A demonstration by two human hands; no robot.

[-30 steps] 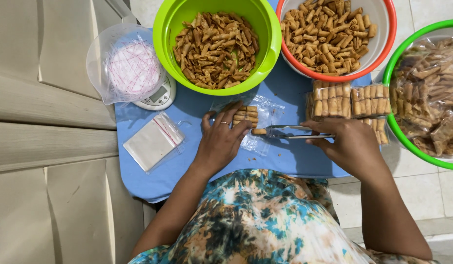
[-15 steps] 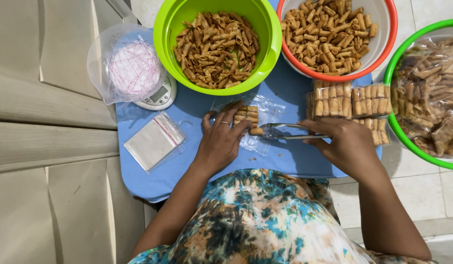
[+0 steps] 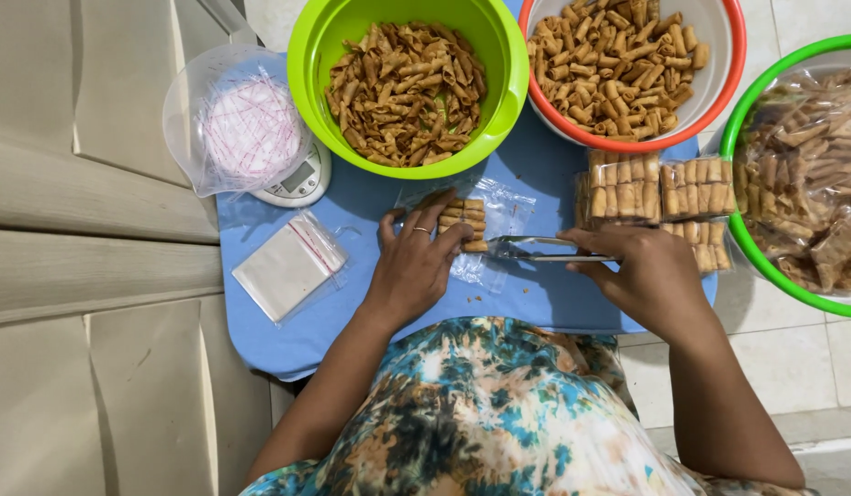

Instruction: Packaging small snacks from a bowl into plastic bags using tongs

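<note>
On the blue table [image 3: 554, 303], the left hand [image 3: 416, 266] lies palm down, fingers curled over a row of rolled pastry sticks [image 3: 464, 219] that sits inside a clear plastic bag [image 3: 499, 220]. The fingertips press the near edge of the row; a ring shows on one finger. The right hand [image 3: 650, 276] is closed around the handle end of metal tongs [image 3: 540, 250], which lie nearly level and point left toward the bag. The tong tips sit just beside the open side of the bag, close to the left fingertips; whether the tips grip anything cannot be told.

Just beyond the right hand, sealed packs of pastry sticks [image 3: 659, 188] lie side by side in two rows. A lime green bowl [image 3: 499, 87] of folded fried pastries stands at the far middle of the table. An orange-rimmed white bowl [image 3: 728, 83] of short rolled pastries stands to its right. A large green basin [image 3: 747, 230] lined with clear plastic, holding more pastries, stands at the far right, partly off the table. At the far left, a small white digital scale [image 3: 301, 184] carries a bag of twist ties [image 3: 246, 124]. A stack of empty clear bags [image 3: 287, 266] lies near the left forearm.
</note>
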